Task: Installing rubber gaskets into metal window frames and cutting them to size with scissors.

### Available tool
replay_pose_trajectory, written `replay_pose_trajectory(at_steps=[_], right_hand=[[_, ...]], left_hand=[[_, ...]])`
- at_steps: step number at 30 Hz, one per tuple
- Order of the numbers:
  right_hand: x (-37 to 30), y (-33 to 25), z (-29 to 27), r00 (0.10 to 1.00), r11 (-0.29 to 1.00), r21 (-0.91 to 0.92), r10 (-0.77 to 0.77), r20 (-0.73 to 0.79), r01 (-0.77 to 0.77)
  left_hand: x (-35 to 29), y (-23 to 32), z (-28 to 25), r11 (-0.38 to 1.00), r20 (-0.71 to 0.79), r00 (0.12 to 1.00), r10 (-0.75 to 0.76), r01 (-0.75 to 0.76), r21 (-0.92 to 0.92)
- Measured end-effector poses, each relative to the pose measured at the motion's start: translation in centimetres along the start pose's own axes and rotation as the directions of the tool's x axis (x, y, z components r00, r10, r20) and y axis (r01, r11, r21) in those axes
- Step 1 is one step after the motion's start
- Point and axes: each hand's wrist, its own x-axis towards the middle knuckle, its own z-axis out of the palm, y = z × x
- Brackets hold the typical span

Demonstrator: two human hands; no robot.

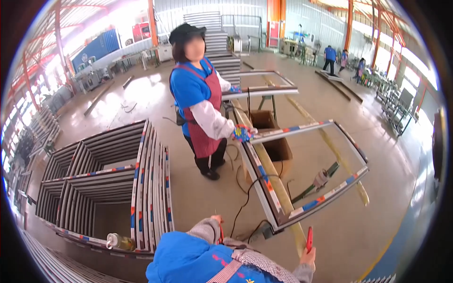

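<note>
My right hand point(307, 257), low on the right, is closed round a slim red-handled tool point(309, 239) that points upward; its exact kind is unclear. Left of it, my left hand point(216, 219) sticks out of a grey patterned sleeve with its fingers closed. A narrow red piece point(221, 233) shows just below those fingers, too small to name. In front of both hands, a dark window frame point(313, 204) with coloured stickers lies on yellowish supporting bars point(270, 175). Neither hand touches the frame.
A co-worker in a red apron point(207, 127) stands across, with a gloved hand point(243, 133) on the frame's corner. Stacked frames point(138, 188) stand at left, a bottle point(120, 242) on their near edge. A cardboard box point(278, 151) and black cables point(243, 205) lie beneath the work.
</note>
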Motion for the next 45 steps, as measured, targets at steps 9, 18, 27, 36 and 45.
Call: replay_pose_trajectory(at_steps=[9, 18, 27, 36, 45], right_hand=[[-1.5, 2.4, -0.1, 0.996, 0.993, -0.085, 0.083, -0.033, -0.086], [-0.7, 0.9, 0.6, 0.997, 0.992, -0.120, 0.039, -0.071, -0.047], [-0.9, 0.0, 0.2, 0.997, 0.983, -0.173, 0.056, -0.053, -0.064], [-0.7, -0.3, 0.9, 0.995, 0.975, -0.219, 0.013, -0.096, -0.034], [-1.7, 1.1, 0.9, 0.981, 0.952, -0.297, 0.017, -0.191, -0.075]], left_hand=[[-5.8, 2.1, 1.0, 0.847, 0.129, 0.974, 0.189, -0.228, 0.480], [-3.9, 1.8, -1.7, 0.769, 0.211, 0.928, 0.307, -0.372, 0.520], [-4.3, 2.2, -1.5, 0.665, 0.243, 0.902, 0.357, -0.428, 0.612], [-4.6, 3.1, -0.3, 0.968, 0.092, 0.986, 0.136, -0.152, 0.201], [-13.2, 6.8, 1.7, 0.997, 0.068, 0.995, 0.072, -0.071, -0.015]])
